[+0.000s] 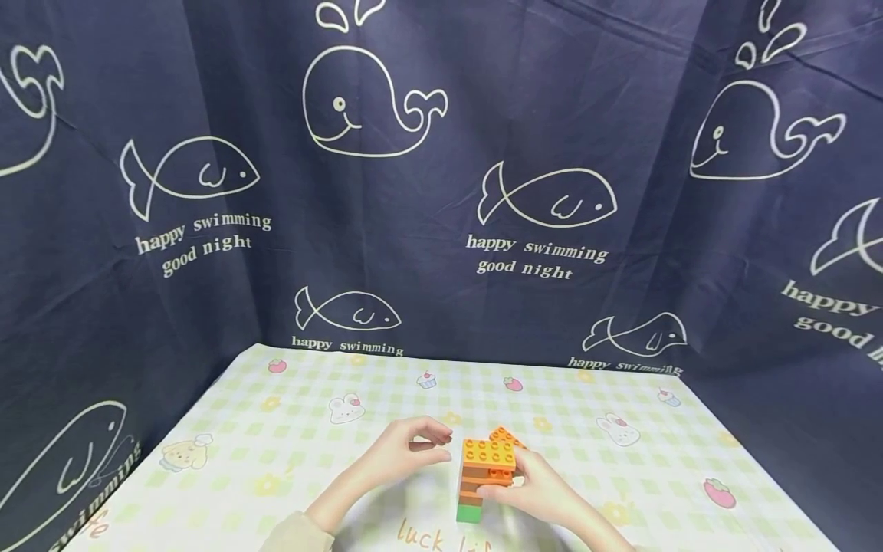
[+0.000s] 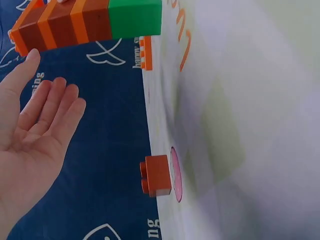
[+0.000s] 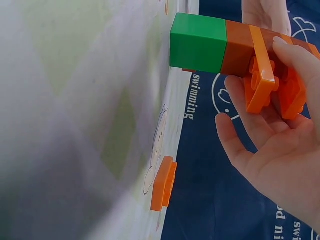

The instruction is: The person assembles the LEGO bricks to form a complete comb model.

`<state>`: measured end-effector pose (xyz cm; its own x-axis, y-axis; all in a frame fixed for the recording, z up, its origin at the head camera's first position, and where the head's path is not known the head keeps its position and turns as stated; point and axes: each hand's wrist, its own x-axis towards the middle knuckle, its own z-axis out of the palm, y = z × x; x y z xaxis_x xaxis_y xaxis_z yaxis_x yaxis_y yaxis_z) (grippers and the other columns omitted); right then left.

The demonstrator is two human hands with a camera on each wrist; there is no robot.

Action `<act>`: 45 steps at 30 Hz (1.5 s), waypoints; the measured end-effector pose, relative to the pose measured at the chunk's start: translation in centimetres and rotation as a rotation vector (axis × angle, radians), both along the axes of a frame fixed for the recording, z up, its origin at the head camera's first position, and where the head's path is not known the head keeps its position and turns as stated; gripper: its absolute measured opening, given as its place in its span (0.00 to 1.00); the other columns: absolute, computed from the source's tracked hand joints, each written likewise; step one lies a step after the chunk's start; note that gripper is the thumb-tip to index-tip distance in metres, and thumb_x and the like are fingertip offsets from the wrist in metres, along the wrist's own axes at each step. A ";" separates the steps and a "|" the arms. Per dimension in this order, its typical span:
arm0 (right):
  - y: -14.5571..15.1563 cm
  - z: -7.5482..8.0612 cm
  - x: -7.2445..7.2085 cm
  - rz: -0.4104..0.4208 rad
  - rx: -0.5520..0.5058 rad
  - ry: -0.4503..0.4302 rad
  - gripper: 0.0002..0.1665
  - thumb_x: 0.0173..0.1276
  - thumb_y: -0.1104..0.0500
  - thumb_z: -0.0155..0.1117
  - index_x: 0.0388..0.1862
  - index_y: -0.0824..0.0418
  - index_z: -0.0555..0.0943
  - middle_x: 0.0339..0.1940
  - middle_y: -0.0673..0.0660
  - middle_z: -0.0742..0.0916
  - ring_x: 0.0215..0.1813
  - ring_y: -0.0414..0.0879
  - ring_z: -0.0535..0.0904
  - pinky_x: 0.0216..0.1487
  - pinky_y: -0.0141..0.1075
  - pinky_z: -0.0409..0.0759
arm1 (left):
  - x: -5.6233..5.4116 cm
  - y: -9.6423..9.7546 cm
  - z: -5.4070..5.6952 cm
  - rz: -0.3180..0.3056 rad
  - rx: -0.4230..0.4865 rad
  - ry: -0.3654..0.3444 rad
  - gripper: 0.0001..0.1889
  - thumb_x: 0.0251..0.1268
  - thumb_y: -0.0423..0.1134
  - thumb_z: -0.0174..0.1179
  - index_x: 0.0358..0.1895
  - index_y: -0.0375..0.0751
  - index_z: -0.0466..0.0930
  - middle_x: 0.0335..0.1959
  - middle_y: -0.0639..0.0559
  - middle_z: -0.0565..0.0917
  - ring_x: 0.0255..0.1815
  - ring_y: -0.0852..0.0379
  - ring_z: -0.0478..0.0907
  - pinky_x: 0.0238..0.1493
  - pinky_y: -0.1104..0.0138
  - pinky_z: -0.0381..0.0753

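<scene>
A tower of toy building blocks (image 1: 471, 494) stands upright on the table, with a green block (image 3: 197, 42) at its base and brown and orange layers above. Its top is a studded orange plate (image 1: 488, 452); more orange plates (image 3: 262, 92) jut out toward the right hand's side. My right hand (image 1: 534, 487) holds the tower, thumb across the near side and fingers behind. Just left of the tower, my left hand (image 1: 414, 446) hovers with fingers spread from the thumb, holding nothing. In the left wrist view its palm (image 2: 42, 125) faces up beside the tower's upper layers.
An orange studded piece (image 1: 507, 437) lies behind the tower. A reddish-brown block (image 2: 158, 175) sits on the table in the left wrist view, and a loose orange plate (image 3: 163, 184) in the right wrist view. A patterned tablecloth (image 1: 228, 452) meets a dark curtain (image 1: 441, 307) behind.
</scene>
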<state>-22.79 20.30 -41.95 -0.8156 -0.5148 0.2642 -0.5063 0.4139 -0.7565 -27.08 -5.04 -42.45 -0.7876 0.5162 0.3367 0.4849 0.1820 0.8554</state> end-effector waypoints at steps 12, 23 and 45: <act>0.0 -0.4 0.2 -0.028 0.012 -0.041 0.22 0.60 0.49 0.67 0.51 0.55 0.78 0.46 0.52 0.85 0.48 0.35 0.79 0.50 0.30 0.79 | 0.1 -1.6 1.4 0.138 -0.003 -0.017 0.16 0.58 0.39 0.65 0.47 0.34 0.80 0.47 0.43 0.84 0.52 0.49 0.80 0.56 0.63 0.80; 0.0 -0.3 0.3 -0.051 0.020 -0.044 0.21 0.59 0.49 0.68 0.50 0.53 0.78 0.48 0.51 0.85 0.50 0.36 0.79 0.53 0.31 0.78 | -2.2 -2.8 -0.1 0.225 -0.012 0.022 0.16 0.57 0.38 0.65 0.48 0.38 0.79 0.48 0.43 0.83 0.54 0.47 0.78 0.61 0.55 0.75; -0.1 0.2 -0.3 -0.075 0.033 -0.033 0.22 0.58 0.47 0.69 0.49 0.51 0.78 0.46 0.47 0.85 0.50 0.39 0.80 0.55 0.34 0.78 | -4.7 -3.8 -1.5 0.304 -0.278 0.041 0.21 0.51 0.33 0.68 0.50 0.31 0.78 0.50 0.38 0.81 0.57 0.40 0.74 0.62 0.49 0.73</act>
